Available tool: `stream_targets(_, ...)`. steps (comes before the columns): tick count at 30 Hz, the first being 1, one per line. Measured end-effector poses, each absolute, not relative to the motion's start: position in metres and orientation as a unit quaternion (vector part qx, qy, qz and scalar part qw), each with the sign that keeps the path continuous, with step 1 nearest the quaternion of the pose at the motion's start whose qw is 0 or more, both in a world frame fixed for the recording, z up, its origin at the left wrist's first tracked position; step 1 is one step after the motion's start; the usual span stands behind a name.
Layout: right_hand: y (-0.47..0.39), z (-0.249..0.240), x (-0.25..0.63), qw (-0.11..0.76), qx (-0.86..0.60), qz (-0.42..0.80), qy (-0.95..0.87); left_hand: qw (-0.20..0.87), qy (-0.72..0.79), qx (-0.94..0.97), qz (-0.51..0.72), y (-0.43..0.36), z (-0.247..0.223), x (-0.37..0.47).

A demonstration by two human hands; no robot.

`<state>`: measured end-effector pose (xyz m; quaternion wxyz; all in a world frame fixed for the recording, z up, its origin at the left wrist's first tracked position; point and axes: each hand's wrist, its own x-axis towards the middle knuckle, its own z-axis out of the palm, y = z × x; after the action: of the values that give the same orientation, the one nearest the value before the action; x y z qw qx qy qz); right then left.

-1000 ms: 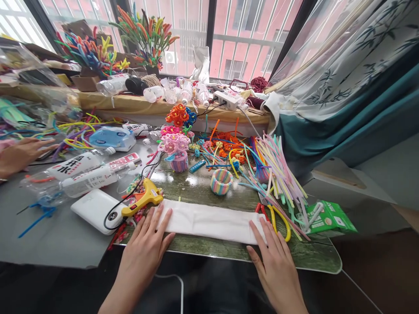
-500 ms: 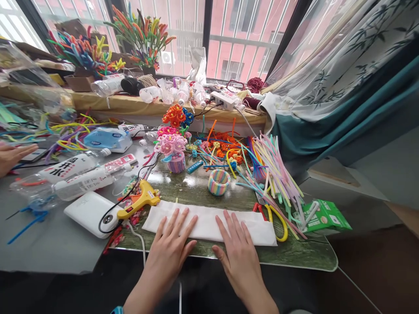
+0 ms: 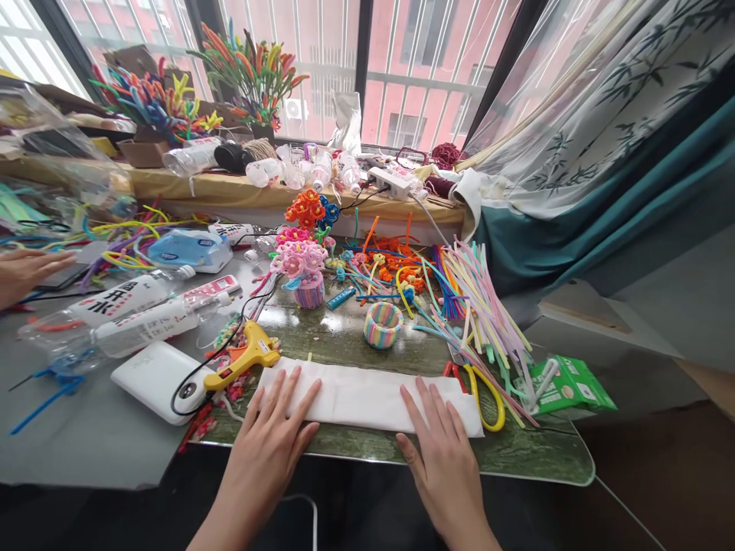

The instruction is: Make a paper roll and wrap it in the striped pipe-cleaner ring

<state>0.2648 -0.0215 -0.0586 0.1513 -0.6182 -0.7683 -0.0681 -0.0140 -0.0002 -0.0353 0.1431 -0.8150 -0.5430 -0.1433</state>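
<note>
A folded white cloth or tissue (image 3: 359,396) lies as a long flat strip along the front of the green tabletop (image 3: 321,337). My left hand (image 3: 276,428) rests palm down on its left end, fingers spread. On its right part lies my right hand (image 3: 439,444), also flat with fingers apart. Just left of the strip is a yellow hot glue gun (image 3: 244,358). Yellow-handled scissors (image 3: 488,398) lie at its right end, partly under it. Behind it stands a striped pastel ring-shaped pot (image 3: 383,325), near a purple pot of pink fuzzy-wire flowers (image 3: 302,268).
Pastel pipe cleaners (image 3: 482,295) and a green packet (image 3: 574,384) lie on the right. To the left are a white power bank (image 3: 161,383), plastic bottles (image 3: 164,315) and a blue tissue pack (image 3: 189,250). Another person's hand (image 3: 31,272) shows at the left edge.
My hands have slid apart along the white strip, the left one toward its left end and the right one toward its right end. Both stay flat on it.
</note>
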Motion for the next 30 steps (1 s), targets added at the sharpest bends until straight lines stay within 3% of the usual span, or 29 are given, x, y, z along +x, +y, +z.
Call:
stream_targets(14, -0.019, -0.068, 0.265, 0.182, -0.597, -0.131, -0.770, 0.217, -0.513, -0.814, -0.165, 0.002, -0.040, 0.005)
stream_targets(30, -0.018, -0.068, 0.265, 0.181, -0.590, -0.148, -0.773, 0.222, -0.533, -0.803, -0.147, 0.003, -0.041, -0.005)
